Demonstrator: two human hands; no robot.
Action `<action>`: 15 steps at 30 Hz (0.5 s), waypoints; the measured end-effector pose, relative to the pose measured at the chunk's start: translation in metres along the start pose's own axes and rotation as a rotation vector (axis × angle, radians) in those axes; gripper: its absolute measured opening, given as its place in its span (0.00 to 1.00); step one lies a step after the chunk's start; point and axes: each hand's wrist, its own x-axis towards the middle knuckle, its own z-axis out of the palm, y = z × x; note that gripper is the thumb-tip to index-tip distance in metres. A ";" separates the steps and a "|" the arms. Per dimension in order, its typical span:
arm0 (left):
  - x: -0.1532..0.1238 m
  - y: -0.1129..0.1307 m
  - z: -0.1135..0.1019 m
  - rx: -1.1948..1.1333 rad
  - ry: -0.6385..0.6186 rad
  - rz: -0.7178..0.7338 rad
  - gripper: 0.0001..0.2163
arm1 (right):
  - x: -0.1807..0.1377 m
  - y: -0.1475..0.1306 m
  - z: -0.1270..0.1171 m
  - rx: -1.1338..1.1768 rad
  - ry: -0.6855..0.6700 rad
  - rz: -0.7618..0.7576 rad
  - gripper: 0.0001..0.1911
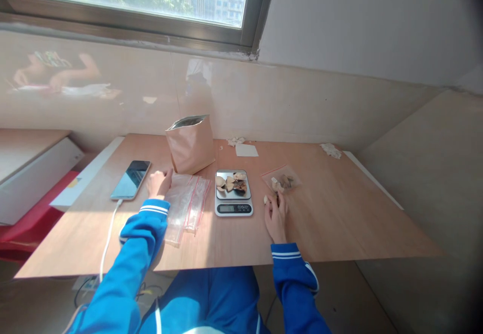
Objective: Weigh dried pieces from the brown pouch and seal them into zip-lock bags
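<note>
On the kitchen scale (pixel 234 209) lie several dried brown and cream pieces (pixel 231 183). To its right, my right hand (pixel 276 219) is closed at the near edge of a small zip bag (pixel 290 172) that has similar dried pieces in it. A small pale piece (pixel 265 199) shows at my thumb tip, and a darker bit is partly hidden by the fingers. My left hand (pixel 159 184) is curled into a loose fist on the table, between the phone (pixel 131 180) and flat clear zip bags (pixel 181 205). Nothing shows in that fist.
A tan foil-lined pouch (pixel 191 145) stands open behind the zip bags. A white card (pixel 246 150) and crumpled tissues (pixel 331 150) lie along the wall side of the table (pixel 347 208). A white charging cable (pixel 109 238) runs from the phone over the front edge.
</note>
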 end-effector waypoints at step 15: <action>-0.034 -0.015 0.008 -0.034 0.424 0.426 0.17 | 0.019 -0.062 0.008 0.044 -0.249 -0.141 0.25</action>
